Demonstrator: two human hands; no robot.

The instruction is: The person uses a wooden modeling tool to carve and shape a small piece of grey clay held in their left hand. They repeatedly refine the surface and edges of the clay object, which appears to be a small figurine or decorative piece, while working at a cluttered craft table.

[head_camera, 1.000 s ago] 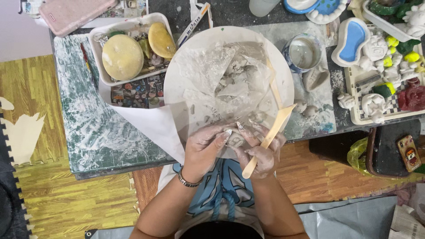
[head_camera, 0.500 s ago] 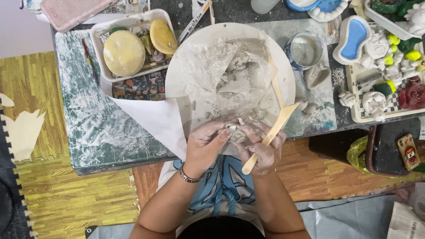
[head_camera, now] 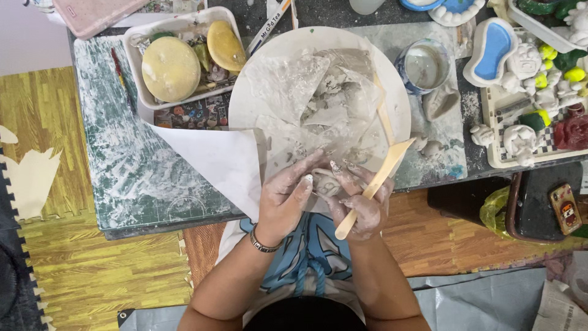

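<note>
Head view. Left hand [head_camera: 285,199] and right hand [head_camera: 361,199], both clay-smeared, close together on a small clay lump [head_camera: 326,182] at the near rim of the round white plate [head_camera: 245,98]. The lump is mostly covered by fingers; its shape is unclear. Right hand also clamps a wooden modelling tool [head_camera: 375,184], its blade lying over the plate's edge. Crumpled plastic film [head_camera: 318,92] hides the plate's middle. Water cup [head_camera: 427,66] just beyond the plate's right side.

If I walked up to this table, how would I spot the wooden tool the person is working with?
Find the big round white plate in the middle of the table. At its near edge two clay-smeared hands meet around a small grey clay lump. The right hand also holds the wooden modelling stick: pale, flat and slanted, the only tool off the table.
</note>
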